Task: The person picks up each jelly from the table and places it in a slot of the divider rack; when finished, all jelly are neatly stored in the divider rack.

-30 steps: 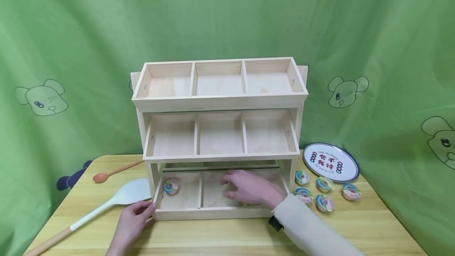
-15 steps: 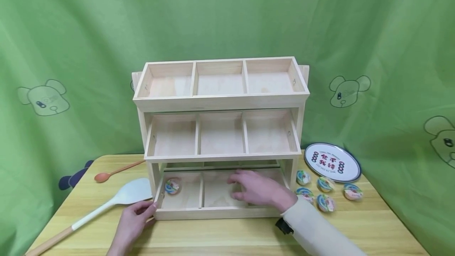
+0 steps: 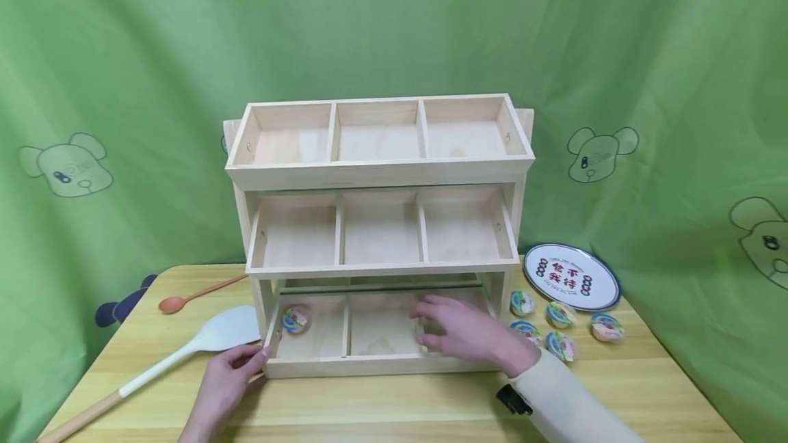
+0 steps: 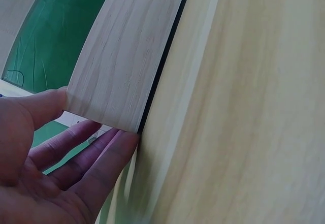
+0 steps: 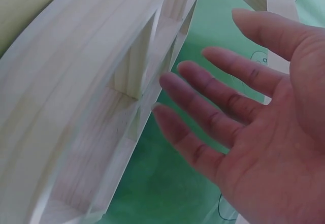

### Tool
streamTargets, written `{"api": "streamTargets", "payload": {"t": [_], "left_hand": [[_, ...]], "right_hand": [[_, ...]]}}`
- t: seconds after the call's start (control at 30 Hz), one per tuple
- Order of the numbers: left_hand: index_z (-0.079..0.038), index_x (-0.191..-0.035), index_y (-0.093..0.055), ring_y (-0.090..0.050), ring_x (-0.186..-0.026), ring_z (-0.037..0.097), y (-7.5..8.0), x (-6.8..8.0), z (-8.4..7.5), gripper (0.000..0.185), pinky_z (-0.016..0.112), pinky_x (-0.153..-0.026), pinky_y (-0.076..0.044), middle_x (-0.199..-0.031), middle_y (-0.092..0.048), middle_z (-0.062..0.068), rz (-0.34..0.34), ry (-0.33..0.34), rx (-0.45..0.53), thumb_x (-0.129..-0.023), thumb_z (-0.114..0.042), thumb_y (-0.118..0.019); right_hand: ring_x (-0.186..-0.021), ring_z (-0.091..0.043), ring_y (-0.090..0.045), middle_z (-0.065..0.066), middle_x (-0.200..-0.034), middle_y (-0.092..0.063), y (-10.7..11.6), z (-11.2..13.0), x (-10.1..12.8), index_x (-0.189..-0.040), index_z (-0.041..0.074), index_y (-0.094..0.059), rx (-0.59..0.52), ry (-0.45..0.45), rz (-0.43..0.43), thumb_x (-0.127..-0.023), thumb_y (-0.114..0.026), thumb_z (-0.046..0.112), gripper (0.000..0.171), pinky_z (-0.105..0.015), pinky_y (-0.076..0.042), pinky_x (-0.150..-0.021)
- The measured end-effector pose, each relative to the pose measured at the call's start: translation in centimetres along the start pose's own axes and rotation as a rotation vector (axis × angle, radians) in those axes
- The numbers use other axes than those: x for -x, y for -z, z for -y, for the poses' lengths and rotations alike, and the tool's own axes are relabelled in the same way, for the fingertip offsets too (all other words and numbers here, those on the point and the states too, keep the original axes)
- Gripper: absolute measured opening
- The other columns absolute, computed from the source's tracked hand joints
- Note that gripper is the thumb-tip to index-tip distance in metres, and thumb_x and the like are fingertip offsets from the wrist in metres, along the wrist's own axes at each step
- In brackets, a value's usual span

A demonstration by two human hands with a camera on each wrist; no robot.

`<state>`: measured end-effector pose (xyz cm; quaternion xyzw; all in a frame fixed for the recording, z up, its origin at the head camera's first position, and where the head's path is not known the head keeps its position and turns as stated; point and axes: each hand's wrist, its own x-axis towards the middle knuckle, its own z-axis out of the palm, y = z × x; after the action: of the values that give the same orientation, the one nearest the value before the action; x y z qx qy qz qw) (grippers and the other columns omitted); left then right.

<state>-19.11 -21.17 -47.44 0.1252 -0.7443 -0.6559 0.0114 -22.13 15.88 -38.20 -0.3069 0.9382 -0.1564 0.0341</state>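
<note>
Steadying pale three-tier wooden compartment rack [image 3: 378,173] | left hand [image 3: 229,373] grips bottom tray's left front corner | right hand [image 3: 468,333] fingers relaxed, empty, over bottom tray's right compartment

A green cloth backdrop [image 3: 394,19] hangs behind everything and fills the whole rear of the head view, falling in soft folds and creases. Pale outlined cartoon bear heads are printed on it: one at the left [image 3: 64,166], one at the right [image 3: 600,150] and another cut off at the right edge [image 3: 763,241]. A dark blue shape [image 3: 120,306] shows low on the left, possibly part of another print. In front stands a light wooden table [image 3: 394,409] with a yellowish grain. The light is even and soft, with faint shadows.
</note>
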Motion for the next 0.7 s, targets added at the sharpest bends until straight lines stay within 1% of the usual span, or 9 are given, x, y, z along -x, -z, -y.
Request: {"api": "streamTargets", "payload": {"t": [0.07, 0.17, 0.27, 0.4, 0.57, 0.7], "left_hand": [[0.011, -0.107, -0.056, -0.06, -0.085, 0.023, 0.0, 0.0, 0.0, 0.035, 0.031, -0.076, -0.055, -0.098, -0.057, 0.021, 0.008, -0.007, -0.003, -0.083, -0.013, -0.064], [0.011, -0.107, -0.056, -0.059, -0.086, 0.023, 0.0, 0.0, 0.0, 0.035, 0.031, -0.076, -0.055, -0.098, -0.057, 0.02, 0.011, -0.009, -0.002, -0.083, -0.014, -0.065], [0.01, -0.107, -0.056, -0.059, -0.088, 0.023, 0.0, 0.0, 0.0, 0.035, 0.031, -0.076, -0.055, -0.099, -0.057, 0.02, 0.012, -0.012, -0.004, -0.083, -0.014, -0.064], [0.011, -0.107, -0.056, -0.059, -0.088, 0.023, 0.0, 0.0, 0.1, 0.035, 0.031, -0.076, -0.055, -0.099, -0.057, 0.021, 0.012, -0.014, 0.004, -0.083, -0.014, -0.064], [0.01, -0.108, -0.056, -0.059, -0.088, 0.024, 0.0, 0.0, 0.1, 0.035, 0.031, -0.076, -0.055, -0.1, -0.057, 0.021, 0.015, -0.008, 0.005, -0.083, -0.013, -0.064], [0.009, -0.111, -0.055, -0.059, -0.088, 0.025, 0.1, 0.0, 0.0, 0.038, 0.032, -0.076, -0.055, -0.1, -0.057, 0.02, 0.017, -0.007, -0.007, -0.083, -0.015, -0.065]], "right_hand": [[-0.12, -0.027, -0.038, -0.006, -0.13, -0.046, 0.1, -0.1, 0.3, -0.122, 0.018, -0.053, 0.008, 0.005, -0.012, -0.085, -0.057, 0.038, 0.042, -0.049, -0.034, -0.1], [-0.112, -0.023, -0.046, -0.004, -0.125, -0.049, 0.1, -0.3, 0.9, -0.12, 0.017, -0.054, 0.017, 0.013, -0.024, -0.084, -0.058, 0.039, 0.042, -0.044, -0.042, -0.095], [-0.112, -0.022, -0.047, -0.003, -0.125, -0.049, 0.2, -0.5, 1.5, -0.121, 0.018, -0.054, 0.01, -0.004, -0.02, -0.085, -0.056, 0.042, 0.043, -0.042, -0.042, -0.095], [-0.12, -0.026, -0.039, -0.005, -0.13, -0.046, 0.3, -0.8, 2.3, -0.122, 0.017, -0.054, -0.019, -0.048, -0.023, -0.086, -0.052, 0.047, 0.047, -0.046, -0.034, -0.101], [-0.114, -0.021, -0.044, -0.002, -0.128, -0.046, 0.4, -1.2, 3.3, -0.123, 0.019, -0.053, -0.016, -0.074, -0.049, -0.086, -0.052, 0.049, 0.047, -0.041, -0.04, -0.097], [-0.115, -0.02, -0.043, -0.002, -0.131, -0.044, 0.4, -1.5, 4.0, -0.125, 0.021, -0.05, -0.015, -0.095, -0.064, -0.085, -0.051, 0.05, 0.05, -0.041, -0.041, -0.096]]}}
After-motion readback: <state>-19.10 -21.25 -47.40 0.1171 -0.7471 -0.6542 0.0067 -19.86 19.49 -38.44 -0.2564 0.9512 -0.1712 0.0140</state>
